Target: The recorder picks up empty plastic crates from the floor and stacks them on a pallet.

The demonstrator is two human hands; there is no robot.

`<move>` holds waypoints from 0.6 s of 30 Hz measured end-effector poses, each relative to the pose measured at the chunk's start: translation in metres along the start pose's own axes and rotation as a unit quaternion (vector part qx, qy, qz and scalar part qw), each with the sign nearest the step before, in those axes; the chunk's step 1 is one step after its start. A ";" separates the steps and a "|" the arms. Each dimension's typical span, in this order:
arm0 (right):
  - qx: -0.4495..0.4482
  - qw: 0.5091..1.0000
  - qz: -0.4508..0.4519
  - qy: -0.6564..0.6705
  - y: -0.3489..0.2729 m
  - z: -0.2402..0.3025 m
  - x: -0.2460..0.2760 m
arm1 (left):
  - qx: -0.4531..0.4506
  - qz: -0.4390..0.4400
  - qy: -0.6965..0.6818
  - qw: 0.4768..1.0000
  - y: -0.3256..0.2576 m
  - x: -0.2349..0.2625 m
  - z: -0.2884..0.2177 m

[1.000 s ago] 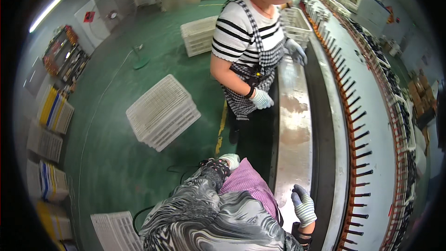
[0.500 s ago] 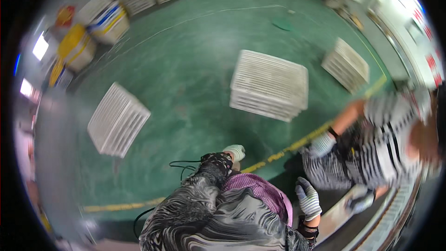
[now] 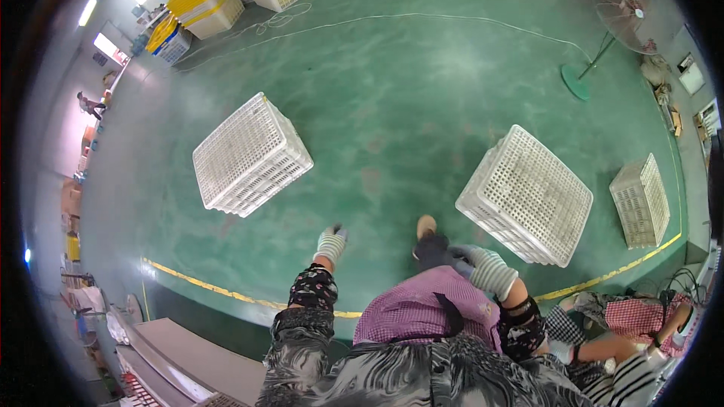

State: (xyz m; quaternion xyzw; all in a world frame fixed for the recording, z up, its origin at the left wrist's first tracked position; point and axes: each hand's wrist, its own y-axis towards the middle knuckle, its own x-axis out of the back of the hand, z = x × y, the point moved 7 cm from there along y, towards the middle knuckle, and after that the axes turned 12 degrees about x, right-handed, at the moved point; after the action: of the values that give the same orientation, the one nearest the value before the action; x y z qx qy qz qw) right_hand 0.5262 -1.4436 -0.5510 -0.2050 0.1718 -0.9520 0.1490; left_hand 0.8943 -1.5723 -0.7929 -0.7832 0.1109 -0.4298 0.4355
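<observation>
My left hand (image 3: 332, 243), in a white-and-green striped work glove with grey fingertips, hangs over the green floor. Its fingers point ahead, foreshortened, with nothing seen in them. In a like glove, my right hand (image 3: 490, 271) is beside my pink checked apron (image 3: 422, 301), fingers loosely stretched to the left and partly overlapping dark cloth. No held object shows there either. Ahead on the left stands a stack of white perforated plastic crates (image 3: 253, 154). Another white crate stack (image 3: 532, 196) is ahead of my right hand, nearest to it. Neither hand touches a stack.
A third white crate stack (image 3: 641, 203) stands far right. Yellow floor tape (image 3: 226, 292) runs behind my hands. At lower right sits a co-worker's red checked apron (image 3: 630, 320). Yellow and white crates (image 3: 204, 4) fill the back left; a standing fan (image 3: 630, 7) is back right.
My view has turned leftward, away from the striped-sleeved co-worker, who now shows only at lower right. My right hand has come in before my apron; my left hand is farther out to the left.
</observation>
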 end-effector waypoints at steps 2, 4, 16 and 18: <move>0.059 0.998 -0.012 0.029 0.119 -0.133 -0.040 | 0.007 -0.065 -0.052 0.996 0.143 -0.016 0.004; 0.032 0.997 -0.054 0.036 0.236 -0.214 -0.032 | -0.014 -0.073 0.045 0.996 0.240 -0.026 -0.081; -0.029 0.989 0.141 0.012 0.900 -0.102 0.016 | 0.144 -0.209 -0.124 0.959 0.742 0.367 -0.239; -0.086 0.975 0.203 0.004 1.032 -0.115 -0.086 | 0.135 -0.253 -0.289 0.913 0.919 0.412 -0.146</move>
State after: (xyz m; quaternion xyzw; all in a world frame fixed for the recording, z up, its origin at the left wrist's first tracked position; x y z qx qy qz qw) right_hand 0.7708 -2.3081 -1.0793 -0.1740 0.2919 -0.8841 0.3206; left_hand 1.2159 -2.4313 -1.2331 -0.8085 -0.2812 -0.2913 0.4270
